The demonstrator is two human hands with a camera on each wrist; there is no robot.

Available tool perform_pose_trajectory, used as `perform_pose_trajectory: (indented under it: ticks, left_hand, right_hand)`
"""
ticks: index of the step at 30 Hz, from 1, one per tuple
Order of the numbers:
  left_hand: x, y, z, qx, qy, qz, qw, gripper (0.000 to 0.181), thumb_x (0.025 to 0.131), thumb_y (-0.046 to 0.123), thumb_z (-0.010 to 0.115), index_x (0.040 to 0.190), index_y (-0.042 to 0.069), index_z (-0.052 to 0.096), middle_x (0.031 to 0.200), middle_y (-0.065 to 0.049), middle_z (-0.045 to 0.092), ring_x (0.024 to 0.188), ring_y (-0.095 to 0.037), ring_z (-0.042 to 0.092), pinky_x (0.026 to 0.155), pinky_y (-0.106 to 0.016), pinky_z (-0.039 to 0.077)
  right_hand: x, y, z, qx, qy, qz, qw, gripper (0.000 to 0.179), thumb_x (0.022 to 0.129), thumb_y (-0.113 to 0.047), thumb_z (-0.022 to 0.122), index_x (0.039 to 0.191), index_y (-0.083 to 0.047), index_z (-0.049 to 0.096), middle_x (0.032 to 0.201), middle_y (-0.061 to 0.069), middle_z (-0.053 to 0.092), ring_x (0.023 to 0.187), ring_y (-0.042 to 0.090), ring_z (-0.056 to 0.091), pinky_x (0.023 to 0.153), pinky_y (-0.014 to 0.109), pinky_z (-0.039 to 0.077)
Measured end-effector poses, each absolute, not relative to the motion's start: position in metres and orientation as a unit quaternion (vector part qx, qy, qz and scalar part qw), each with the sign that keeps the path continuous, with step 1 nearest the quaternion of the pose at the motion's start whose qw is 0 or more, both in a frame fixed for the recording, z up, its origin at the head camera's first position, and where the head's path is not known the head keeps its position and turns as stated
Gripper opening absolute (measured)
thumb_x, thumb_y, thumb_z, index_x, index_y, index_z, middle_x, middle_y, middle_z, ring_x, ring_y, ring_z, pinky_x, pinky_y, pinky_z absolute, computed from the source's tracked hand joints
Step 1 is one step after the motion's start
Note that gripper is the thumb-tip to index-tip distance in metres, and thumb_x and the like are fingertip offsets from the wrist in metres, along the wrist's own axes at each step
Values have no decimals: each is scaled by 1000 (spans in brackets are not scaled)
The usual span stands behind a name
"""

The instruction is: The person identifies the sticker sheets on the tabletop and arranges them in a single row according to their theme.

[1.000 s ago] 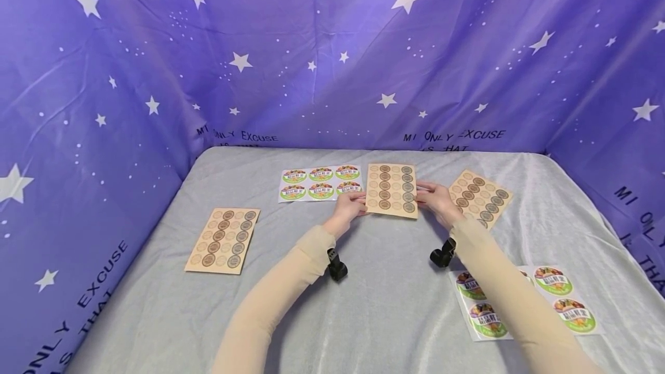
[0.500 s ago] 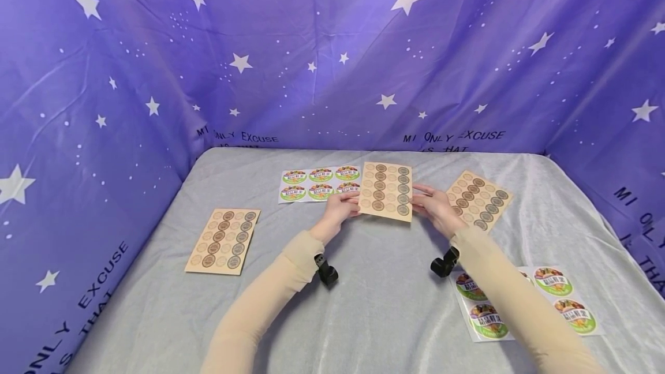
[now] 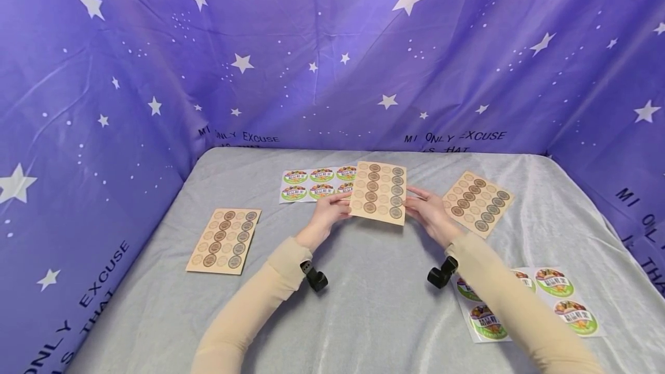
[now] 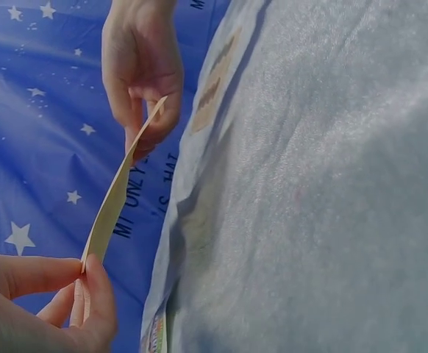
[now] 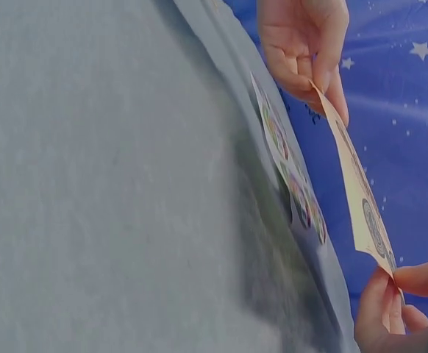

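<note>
Both hands hold one tan sticker sheet (image 3: 378,192) up off the grey cloth, its rows of round brown and grey stickers facing the head camera. My left hand (image 3: 325,214) pinches its left edge between thumb and fingers. At the opposite edge, my right hand (image 3: 430,210) pinches it the same way. Seen from the left wrist, the sheet (image 4: 111,209) is nearly edge-on and slightly bowed. Behind the held sheet lies a white sheet of fruit stickers (image 3: 307,184), its right end partly covered from the head view.
A second tan sticker sheet (image 3: 223,241) lies at the left, a third (image 3: 479,204) beyond the right hand. Another fruit sticker sheet (image 3: 576,290) lies front right, partly under the right forearm in view. A purple starry curtain (image 3: 332,62) surrounds the grey cloth-covered table (image 3: 374,316).
Both hands have shifted left and slightly nearer with the tan sheet, which now tilts a little and overlaps the fruit sticker sheet's right end. The other sheets have stayed in place.
</note>
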State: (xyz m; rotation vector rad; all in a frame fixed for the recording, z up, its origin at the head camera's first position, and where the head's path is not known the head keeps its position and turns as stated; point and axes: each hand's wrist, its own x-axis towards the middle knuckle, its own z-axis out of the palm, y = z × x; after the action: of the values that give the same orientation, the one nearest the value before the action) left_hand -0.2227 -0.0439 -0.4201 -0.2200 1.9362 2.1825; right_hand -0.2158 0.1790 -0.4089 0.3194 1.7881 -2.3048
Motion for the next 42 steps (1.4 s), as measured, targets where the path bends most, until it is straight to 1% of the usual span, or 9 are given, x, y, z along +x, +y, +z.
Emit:
perform_pose_trajectory:
  ticks: [4, 7, 10, 14, 16, 23, 32, 35, 42]
  left_hand:
    - [-219, -51, -420, -76, 646, 753, 98, 45, 70, -20, 52, 113, -7, 56, 91, -18, 64, 65, -10, 59, 69, -30, 54]
    - [-217, -57, -419, -81, 643, 756, 94, 45, 70, -20, 52, 113, -7, 56, 93, -18, 63, 65, -11, 59, 70, -31, 54]
    - [-214, -63, -418, -89, 641, 757, 91, 45, 70, -19, 52, 113, -6, 57, 94, -18, 64, 64, -10, 59, 67, -28, 54]
    - [-209, -72, -418, -85, 637, 761, 86, 44, 71, -19, 51, 114, -8, 55, 89, -13, 65, 64, -9, 59, 60, -22, 52]
    - [-207, -76, -418, -85, 636, 763, 83, 44, 72, -19, 51, 114, -9, 54, 87, -11, 64, 64, -8, 59, 59, -21, 52]
    - [-201, -91, -417, -96, 638, 760, 76, 43, 73, -17, 52, 115, -7, 54, 89, -10, 64, 65, -8, 59, 62, -22, 52]
    - [-192, -113, -416, -119, 632, 762, 74, 43, 74, -16, 53, 116, -6, 54, 77, 0, 63, 63, -8, 59, 63, -23, 51]
    - [-188, -119, -415, -130, 629, 763, 74, 44, 74, -16, 53, 117, -6, 54, 75, 2, 63, 64, -8, 59, 62, -21, 51]
    - [-179, -134, -413, -122, 630, 764, 69, 45, 75, -15, 52, 119, -9, 49, 77, 1, 61, 66, -7, 57, 59, -18, 49]
  right_hand:
    - [-212, 171, -408, 110, 601, -785, 99, 58, 81, 13, 47, 135, 5, 27, 73, -6, 62, 70, 5, 59, 70, 18, 51]
    - [-210, 165, -407, 108, 600, -787, 101, 59, 81, 13, 48, 136, 4, 27, 76, -6, 62, 72, 5, 60, 72, 18, 51]
    - [-207, 159, -406, 106, 595, -790, 101, 57, 82, 13, 48, 135, 4, 29, 77, -5, 63, 73, 6, 60, 73, 19, 51]
    - [-204, 150, -405, 104, 586, -798, 96, 57, 81, 14, 48, 134, 5, 31, 74, -5, 64, 71, 6, 61, 71, 19, 52]
    - [-203, 146, -405, 103, 583, -801, 93, 56, 80, 15, 47, 133, 5, 31, 73, -5, 64, 70, 6, 60, 70, 19, 52]
    - [-200, 130, -406, 104, 575, -806, 98, 56, 80, 15, 47, 133, 4, 33, 78, -3, 63, 72, 7, 60, 72, 21, 52]
    - [-196, 107, -408, 120, 573, -804, 105, 54, 79, 15, 50, 131, 2, 38, 80, 0, 62, 73, 8, 61, 72, 21, 52]
    - [-195, 100, -409, 122, 571, -805, 109, 54, 79, 15, 50, 130, 2, 40, 81, 1, 63, 73, 9, 61, 72, 22, 52]
    - [-190, 85, -412, 120, 568, -806, 114, 53, 78, 14, 52, 129, 2, 42, 83, 3, 63, 74, 10, 61, 72, 22, 52]
